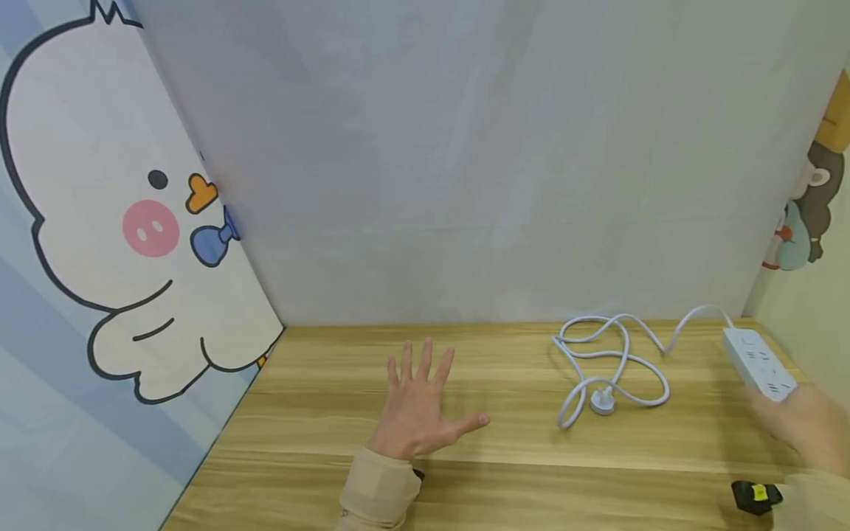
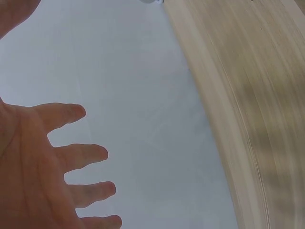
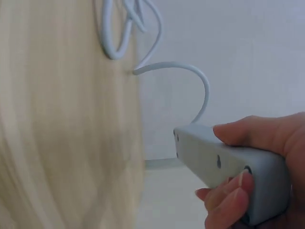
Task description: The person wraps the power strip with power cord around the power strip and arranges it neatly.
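My right hand grips the near end of a white power strip at the right of the table. In the right wrist view the strip is raised off the wood, with the thumb on one side and curled fingers on the other. From its far end a white cord runs left and lies in loose loops on the table. The plug rests among these loops. Left of the cord, my left hand holds nothing, its fingers spread and straight, palm facing away from the head camera.
The wood-grain table meets a pale grey cloth wall at its back edge. A panel with a cartoon chick borders the left side. Another printed wall closes off the right, close beside the power strip.
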Action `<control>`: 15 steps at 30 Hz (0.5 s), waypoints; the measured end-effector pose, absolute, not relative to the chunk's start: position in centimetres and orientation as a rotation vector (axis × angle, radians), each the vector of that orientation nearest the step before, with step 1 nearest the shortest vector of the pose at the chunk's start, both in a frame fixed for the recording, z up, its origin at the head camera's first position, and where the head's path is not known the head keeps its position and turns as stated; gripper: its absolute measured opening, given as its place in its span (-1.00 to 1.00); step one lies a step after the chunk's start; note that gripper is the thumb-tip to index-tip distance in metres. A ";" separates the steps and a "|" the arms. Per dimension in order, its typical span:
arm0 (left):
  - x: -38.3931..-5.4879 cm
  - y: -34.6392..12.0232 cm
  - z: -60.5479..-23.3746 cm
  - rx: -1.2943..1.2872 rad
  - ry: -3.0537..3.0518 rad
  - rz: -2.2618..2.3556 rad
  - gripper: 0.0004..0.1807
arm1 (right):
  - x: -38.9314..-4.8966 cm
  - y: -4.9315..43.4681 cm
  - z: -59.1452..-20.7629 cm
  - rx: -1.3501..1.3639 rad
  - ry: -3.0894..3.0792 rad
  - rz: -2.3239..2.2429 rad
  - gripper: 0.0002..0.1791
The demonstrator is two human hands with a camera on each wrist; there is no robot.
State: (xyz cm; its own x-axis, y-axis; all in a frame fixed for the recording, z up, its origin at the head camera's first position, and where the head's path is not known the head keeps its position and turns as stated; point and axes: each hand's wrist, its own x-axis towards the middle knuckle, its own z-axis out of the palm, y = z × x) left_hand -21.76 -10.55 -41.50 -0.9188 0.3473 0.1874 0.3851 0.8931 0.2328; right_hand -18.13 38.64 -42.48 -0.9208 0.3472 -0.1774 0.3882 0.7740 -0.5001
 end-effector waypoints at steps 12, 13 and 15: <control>-21.8 -11.0 -41.5 -0.532 -2.903 -0.397 0.20 | -16.1 32.7 -36.7 0.422 3.351 -1.058 -0.21; -21.8 -11.0 -41.5 -0.531 -2.899 -0.396 0.20 | -15.9 32.1 -36.2 0.393 3.368 -1.073 -0.21; -21.8 -11.0 -41.5 -0.530 -2.893 -0.402 0.20 | -15.3 31.0 -35.5 0.316 3.403 -1.115 -0.22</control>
